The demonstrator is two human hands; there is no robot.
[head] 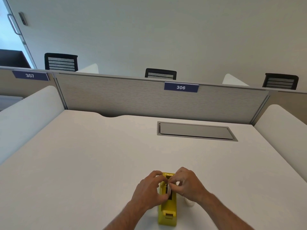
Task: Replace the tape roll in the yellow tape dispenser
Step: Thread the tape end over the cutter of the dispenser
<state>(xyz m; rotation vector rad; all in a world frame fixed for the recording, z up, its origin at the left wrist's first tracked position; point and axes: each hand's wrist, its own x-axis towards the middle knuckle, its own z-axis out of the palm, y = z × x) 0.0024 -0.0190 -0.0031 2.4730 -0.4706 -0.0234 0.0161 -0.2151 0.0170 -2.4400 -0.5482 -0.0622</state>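
Plain white desk [86,163], matte top, boxed in by a grey partition along the far edge and rounded white side panels left and right. Shallow cable notch cut into the back edge, left of centre. Grey flip-lid cable tray [196,131] set flush into the top, toward the far right, lid closed. Sitting near the front edge: yellow tape dispenser [167,213], lengthwise, cutter end closest to the camera. Just beside it on the right, something small and whitish [190,203], mostly hidden, can't tell what.

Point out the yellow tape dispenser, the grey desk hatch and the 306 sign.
yellow tape dispenser [167,211]: head view, its near top face.
grey desk hatch [196,130]: head view, lid centre.
306 sign [181,87]: head view, its number.
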